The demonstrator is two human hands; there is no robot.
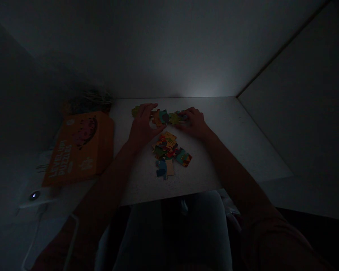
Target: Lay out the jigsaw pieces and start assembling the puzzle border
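A row of joined puzzle pieces lies at the back of the white table. My left hand [142, 126] arches over its left part, thumb and fingers apart around an orange and teal puzzle piece [161, 117]. The left thumb is at the lower edge of that piece. On the right, my right hand [194, 122] has its fingers and thumb closed about a green puzzle piece [175, 118]; dim light hides the exact contact. Nearer to me is a pile of colourful puzzle pieces [166, 145]. Beside it lie a teal striped piece [183, 157] and a blue piece [161, 168].
An orange puzzle box [79, 146] stands at the left of the table [147, 192], with a dark plant [93, 97] behind it. A white device with a lit spot [35, 195] and a cable sits at lower left. A wall [175, 49] rises behind the table.
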